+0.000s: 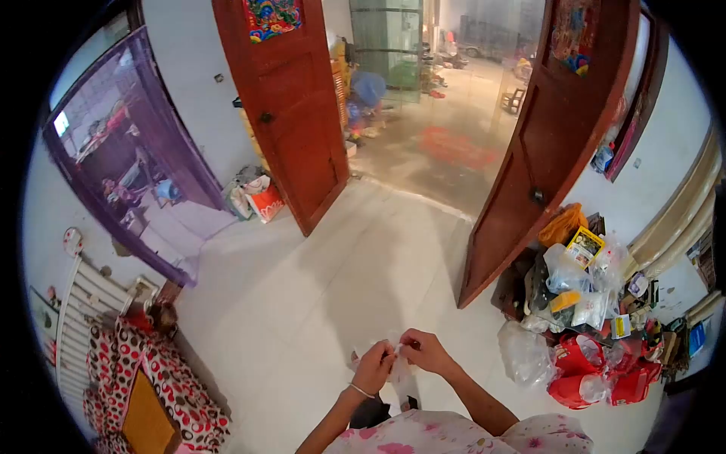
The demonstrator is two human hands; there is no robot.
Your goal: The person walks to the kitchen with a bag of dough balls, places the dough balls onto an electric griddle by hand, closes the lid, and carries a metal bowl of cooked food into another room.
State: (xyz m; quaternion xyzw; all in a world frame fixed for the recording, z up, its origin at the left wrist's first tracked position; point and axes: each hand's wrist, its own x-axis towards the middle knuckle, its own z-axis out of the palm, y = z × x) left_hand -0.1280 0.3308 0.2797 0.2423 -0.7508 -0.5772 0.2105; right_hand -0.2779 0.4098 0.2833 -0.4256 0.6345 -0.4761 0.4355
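Observation:
Low in the middle of the view, both my hands are held close together in front of my body. My left hand (373, 368), with a light band at the wrist, has its fingers pinched on a thin, whitish see-through plastic bag (402, 376). My right hand (423, 352) pinches the same plastic close to the left fingertips. Part of the bag hangs below the hands; what it contains, if anything, I cannot make out. Beneath it shows a dark shape (369, 413), partly hidden by my flowered clothing (423, 437).
Two red-brown doors (291, 113) (541, 151) stand ajar onto a yard. Plastic bags (525, 354) and red bags (578, 359) pile up at right. At left are a dotted cloth (162, 363), a white radiator (87, 310) and a purple-curtained doorway (162, 129).

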